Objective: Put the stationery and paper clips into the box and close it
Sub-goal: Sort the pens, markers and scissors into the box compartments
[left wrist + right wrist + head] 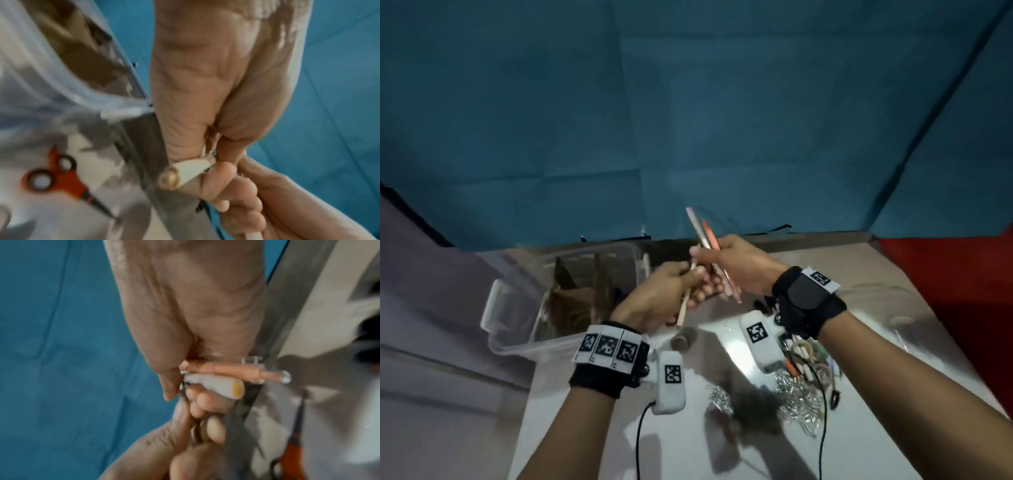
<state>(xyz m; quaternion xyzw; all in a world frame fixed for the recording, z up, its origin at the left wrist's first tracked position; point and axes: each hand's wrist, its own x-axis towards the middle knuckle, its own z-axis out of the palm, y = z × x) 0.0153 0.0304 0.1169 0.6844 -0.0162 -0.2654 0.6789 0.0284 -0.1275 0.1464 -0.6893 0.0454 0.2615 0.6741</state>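
— Paper clips lie nearest, just beside more stationery, on the table right of the box.

— And the hands?

— Both raised right of that open box (its lid isn't on). Left hand grips a cream pen; right hand grasps a white pen and a pink pen. Orange scissors lie near the box.

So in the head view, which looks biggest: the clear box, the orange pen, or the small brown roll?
1. clear box, by far.
2. orange pen, long but thin.
3. small brown roll.
The roll lies nearer the camera, so pen versus roll is less certain.
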